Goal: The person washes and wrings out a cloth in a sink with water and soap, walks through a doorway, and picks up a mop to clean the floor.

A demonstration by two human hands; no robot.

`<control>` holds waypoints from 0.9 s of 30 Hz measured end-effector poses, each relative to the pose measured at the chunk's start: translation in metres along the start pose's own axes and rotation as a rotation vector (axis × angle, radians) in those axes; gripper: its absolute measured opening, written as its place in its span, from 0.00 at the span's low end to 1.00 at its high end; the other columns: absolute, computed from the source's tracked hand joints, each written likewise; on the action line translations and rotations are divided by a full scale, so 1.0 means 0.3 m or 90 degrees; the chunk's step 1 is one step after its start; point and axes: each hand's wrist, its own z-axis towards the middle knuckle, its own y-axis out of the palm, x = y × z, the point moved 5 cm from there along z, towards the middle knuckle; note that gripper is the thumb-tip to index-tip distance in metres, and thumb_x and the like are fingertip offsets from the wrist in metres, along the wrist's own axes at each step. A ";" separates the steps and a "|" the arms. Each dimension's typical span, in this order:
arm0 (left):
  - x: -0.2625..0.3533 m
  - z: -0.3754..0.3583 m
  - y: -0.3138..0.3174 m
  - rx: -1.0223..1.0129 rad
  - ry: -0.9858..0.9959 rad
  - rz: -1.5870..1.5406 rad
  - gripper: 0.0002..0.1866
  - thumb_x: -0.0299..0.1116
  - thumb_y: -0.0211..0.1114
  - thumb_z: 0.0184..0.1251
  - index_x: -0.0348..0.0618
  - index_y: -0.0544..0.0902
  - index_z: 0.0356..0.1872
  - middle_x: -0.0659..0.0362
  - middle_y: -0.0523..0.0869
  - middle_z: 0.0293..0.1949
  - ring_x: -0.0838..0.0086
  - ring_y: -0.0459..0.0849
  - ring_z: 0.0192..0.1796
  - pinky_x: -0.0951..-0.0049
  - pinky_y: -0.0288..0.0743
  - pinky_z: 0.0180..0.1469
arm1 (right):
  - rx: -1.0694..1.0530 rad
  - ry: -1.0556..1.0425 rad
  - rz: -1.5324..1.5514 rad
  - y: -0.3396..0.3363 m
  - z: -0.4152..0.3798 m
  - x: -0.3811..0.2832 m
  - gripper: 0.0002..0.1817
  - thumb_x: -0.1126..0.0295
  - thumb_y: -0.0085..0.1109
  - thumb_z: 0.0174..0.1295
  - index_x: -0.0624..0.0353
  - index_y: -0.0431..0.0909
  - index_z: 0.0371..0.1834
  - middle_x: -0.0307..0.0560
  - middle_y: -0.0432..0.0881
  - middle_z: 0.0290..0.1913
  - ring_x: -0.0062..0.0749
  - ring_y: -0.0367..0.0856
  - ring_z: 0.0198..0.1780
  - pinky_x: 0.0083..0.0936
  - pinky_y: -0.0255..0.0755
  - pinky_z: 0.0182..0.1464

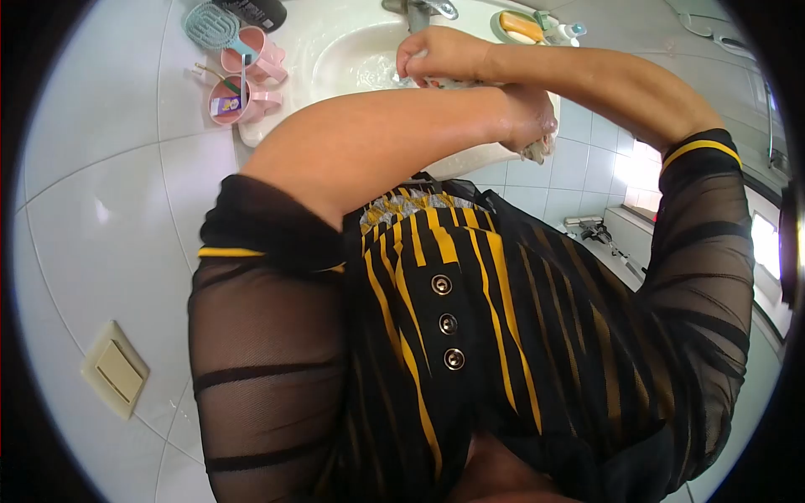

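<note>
While the arms are crossed over the white sink (335, 50), a wet grey cloth (535, 151) is clamped in the grip of the left hand (528, 126) at the near right rim. The right hand (432, 54) is closed on the cloth's far end under the tap (423, 8). Two pink cups (243, 80) are seen on the left.

Both hands are crossing over the sink (335, 50): the left hand (530, 126) is gripping a wet cloth (537, 151) at the rim, the right hand (436, 52) is curling under the tap (423, 10). Pink cups (243, 80) are sitting beside the basin.
</note>
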 end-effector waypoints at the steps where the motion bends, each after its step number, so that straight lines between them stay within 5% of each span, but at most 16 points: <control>1: -0.017 0.028 0.059 -0.001 -0.004 -0.010 0.15 0.33 0.66 0.41 0.44 0.81 0.34 0.49 0.83 0.29 0.57 0.83 0.37 0.58 0.74 0.40 | -0.010 0.002 0.004 0.042 0.030 0.028 0.09 0.67 0.51 0.50 0.58 0.78 0.30 0.39 0.79 0.22 0.20 0.76 0.26 0.20 0.69 0.29; 3: -0.040 0.071 0.208 -0.108 0.016 -0.068 0.15 0.33 0.67 0.40 0.44 0.81 0.34 0.49 0.83 0.26 0.58 0.83 0.36 0.59 0.74 0.41 | 0.014 -0.075 -0.091 0.088 0.094 0.066 0.09 0.66 0.51 0.50 0.56 0.78 0.30 0.39 0.79 0.21 0.21 0.75 0.25 0.21 0.69 0.29; 5: -0.028 0.014 0.197 -0.013 0.027 -0.093 0.15 0.33 0.66 0.39 0.45 0.81 0.33 0.50 0.82 0.24 0.58 0.83 0.37 0.59 0.74 0.40 | -0.021 -0.016 -0.094 0.082 0.104 0.086 0.11 0.63 0.50 0.55 0.57 0.79 0.31 0.39 0.81 0.26 0.21 0.77 0.29 0.20 0.70 0.33; 8: 0.023 -0.128 0.071 0.055 0.065 -0.110 0.16 0.32 0.67 0.37 0.44 0.81 0.33 0.50 0.82 0.25 0.57 0.82 0.36 0.60 0.74 0.40 | -0.070 0.080 0.482 0.036 0.049 0.271 0.19 0.54 0.51 0.59 0.59 0.76 0.42 0.44 0.81 0.37 0.26 0.79 0.36 0.26 0.73 0.41; 10: -0.023 -0.255 -0.049 0.564 0.047 -0.231 0.16 0.32 0.67 0.39 0.44 0.80 0.34 0.54 0.82 0.28 0.62 0.82 0.35 0.64 0.75 0.41 | -0.093 0.135 0.747 0.024 -0.052 0.399 0.29 0.45 0.48 0.60 0.60 0.70 0.52 0.47 0.78 0.46 0.31 0.78 0.45 0.32 0.70 0.52; 11: -0.036 -0.264 -0.035 0.565 0.044 -0.230 0.16 0.32 0.67 0.39 0.44 0.80 0.34 0.54 0.82 0.28 0.62 0.82 0.35 0.64 0.75 0.41 | -0.089 0.143 0.809 0.044 -0.111 0.432 0.34 0.41 0.46 0.60 0.59 0.67 0.57 0.49 0.76 0.51 0.34 0.77 0.50 0.36 0.68 0.57; 13: -0.196 -0.330 0.043 0.839 -0.289 -0.646 0.16 0.31 0.68 0.43 0.42 0.77 0.37 0.59 0.81 0.34 0.68 0.81 0.36 0.67 0.76 0.40 | 0.089 0.055 0.746 0.102 -0.177 0.514 0.38 0.39 0.43 0.60 0.58 0.60 0.63 0.52 0.68 0.61 0.40 0.69 0.60 0.43 0.63 0.61; 15: -0.283 -0.334 0.130 0.991 -0.344 -1.141 0.16 0.30 0.65 0.48 0.41 0.75 0.40 0.60 0.80 0.36 0.69 0.81 0.39 0.68 0.78 0.41 | 0.117 0.040 1.041 0.204 -0.188 0.538 0.41 0.37 0.39 0.60 0.58 0.52 0.67 0.54 0.60 0.66 0.47 0.61 0.65 0.49 0.53 0.66; 18: -0.336 -0.362 0.286 1.075 -0.523 -1.438 0.17 0.32 0.62 0.52 0.39 0.73 0.43 0.55 0.79 0.39 0.63 0.81 0.42 0.60 0.78 0.43 | 0.166 -0.121 1.177 0.245 -0.198 0.397 0.37 0.39 0.37 0.62 0.53 0.55 0.67 0.49 0.57 0.68 0.48 0.58 0.67 0.48 0.51 0.67; 20: -0.342 -0.382 0.341 1.056 -0.584 -1.512 0.17 0.34 0.60 0.53 0.40 0.72 0.44 0.53 0.79 0.40 0.61 0.80 0.43 0.57 0.77 0.44 | 0.413 -0.205 1.223 0.225 -0.208 0.411 0.34 0.43 0.39 0.63 0.54 0.55 0.66 0.52 0.60 0.66 0.49 0.57 0.66 0.49 0.52 0.66; 23: -0.352 -0.373 0.432 1.043 -0.640 -1.602 0.17 0.38 0.55 0.56 0.40 0.72 0.45 0.51 0.78 0.43 0.55 0.79 0.45 0.51 0.75 0.47 | 0.531 -0.177 1.039 0.186 -0.214 0.405 0.32 0.48 0.45 0.63 0.54 0.56 0.66 0.54 0.61 0.64 0.48 0.60 0.65 0.47 0.52 0.66; 25: -0.359 -0.375 0.430 1.098 -0.583 -1.625 0.21 0.36 0.56 0.56 0.36 0.69 0.49 0.50 0.75 0.45 0.57 0.79 0.45 0.50 0.77 0.45 | 0.556 -0.204 1.038 0.213 -0.196 0.399 0.27 0.53 0.48 0.64 0.54 0.61 0.62 0.55 0.67 0.60 0.45 0.65 0.61 0.45 0.57 0.64; 27: -0.338 -0.370 0.380 1.121 -0.650 -1.590 0.17 0.35 0.56 0.56 0.39 0.72 0.47 0.51 0.78 0.43 0.59 0.80 0.45 0.55 0.76 0.48 | 0.646 -0.096 1.104 0.263 -0.157 0.456 0.22 0.55 0.48 0.64 0.57 0.67 0.56 0.53 0.72 0.55 0.42 0.71 0.57 0.43 0.62 0.62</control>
